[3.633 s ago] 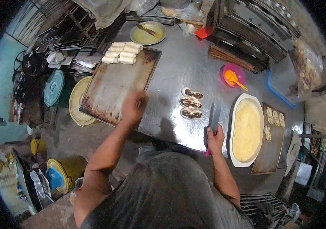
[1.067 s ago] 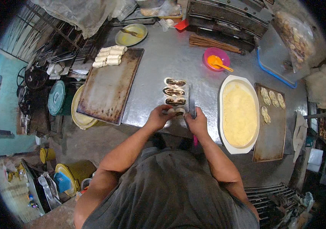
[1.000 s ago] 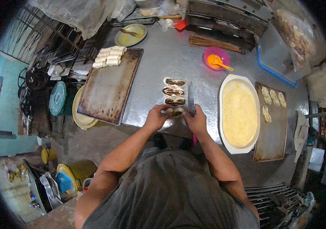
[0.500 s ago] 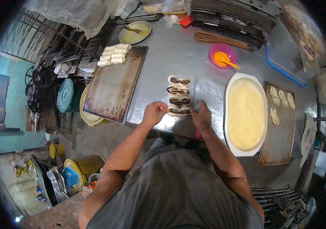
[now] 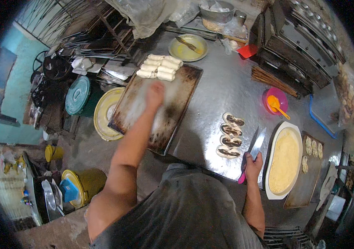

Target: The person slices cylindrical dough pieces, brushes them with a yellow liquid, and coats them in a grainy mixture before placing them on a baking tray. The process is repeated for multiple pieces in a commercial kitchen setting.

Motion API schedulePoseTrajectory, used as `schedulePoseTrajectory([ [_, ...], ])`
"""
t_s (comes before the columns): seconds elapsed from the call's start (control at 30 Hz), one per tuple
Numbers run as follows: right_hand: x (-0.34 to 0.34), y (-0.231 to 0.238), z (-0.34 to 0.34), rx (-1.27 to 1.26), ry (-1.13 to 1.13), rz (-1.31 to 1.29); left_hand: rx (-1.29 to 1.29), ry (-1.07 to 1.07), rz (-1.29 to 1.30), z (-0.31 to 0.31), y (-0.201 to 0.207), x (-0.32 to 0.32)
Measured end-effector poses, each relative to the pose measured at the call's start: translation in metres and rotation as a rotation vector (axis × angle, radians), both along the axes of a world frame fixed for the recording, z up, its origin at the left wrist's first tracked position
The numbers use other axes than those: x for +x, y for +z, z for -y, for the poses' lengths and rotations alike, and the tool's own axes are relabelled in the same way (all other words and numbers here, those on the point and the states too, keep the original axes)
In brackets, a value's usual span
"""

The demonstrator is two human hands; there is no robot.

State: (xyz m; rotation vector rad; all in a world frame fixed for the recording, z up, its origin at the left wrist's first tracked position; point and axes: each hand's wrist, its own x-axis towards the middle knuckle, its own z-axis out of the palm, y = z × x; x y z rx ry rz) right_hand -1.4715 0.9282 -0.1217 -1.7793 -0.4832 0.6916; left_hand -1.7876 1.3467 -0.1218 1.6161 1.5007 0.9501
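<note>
My right hand [image 5: 253, 164] grips a knife [image 5: 259, 142] with a pink-ended handle, its blade pointing away from me above the metal table. Just left of the knife, several cut pieces of dough with dark filling [image 5: 231, 141] lie in a column on the table. My left hand [image 5: 155, 94] reaches over the dark baking tray [image 5: 179, 97] at the left, smeared by motion, so its fingers cannot be made out. Close beyond that hand, pale dough rolls [image 5: 159, 66] lie in rows at the tray's far end.
At right stands a white oval tub [image 5: 270, 164] of yellow crumbs, beside another baking tray [image 5: 296, 191] with shaped dough pieces. Farther back are a pink bowl [image 5: 283, 98] with an orange spoon, a bundle of sticks [image 5: 274, 80], a red scraper [image 5: 248, 51] and a plate [image 5: 202, 41] with a brush.
My left hand has left the filled dough pieces and moved left and away, over the baking tray. My right hand has lifted the knife beside the pieces. The view has swung left.
</note>
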Motion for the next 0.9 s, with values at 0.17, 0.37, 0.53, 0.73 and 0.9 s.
schedulePoseTrajectory([
  [0.17,-0.018,0.011,0.008,-0.070,-0.043,0.011,-0.028,0.195,-0.366,-0.150,-0.016,-0.105],
  [0.37,-0.014,-0.008,0.019,-0.008,-0.068,0.160,0.065,0.226,-0.078,-0.132,-0.033,-0.083],
  [0.53,-0.015,0.010,0.016,-0.057,-0.041,0.008,0.308,0.199,0.058,-0.022,0.033,-0.064],
  [0.73,-0.011,0.006,0.022,-0.010,0.059,-0.010,0.393,-0.225,-0.290,0.158,0.085,0.003],
  [0.9,-0.017,0.036,0.055,-0.114,0.431,0.261,0.217,-0.818,-0.329,0.270,0.023,0.020],
])
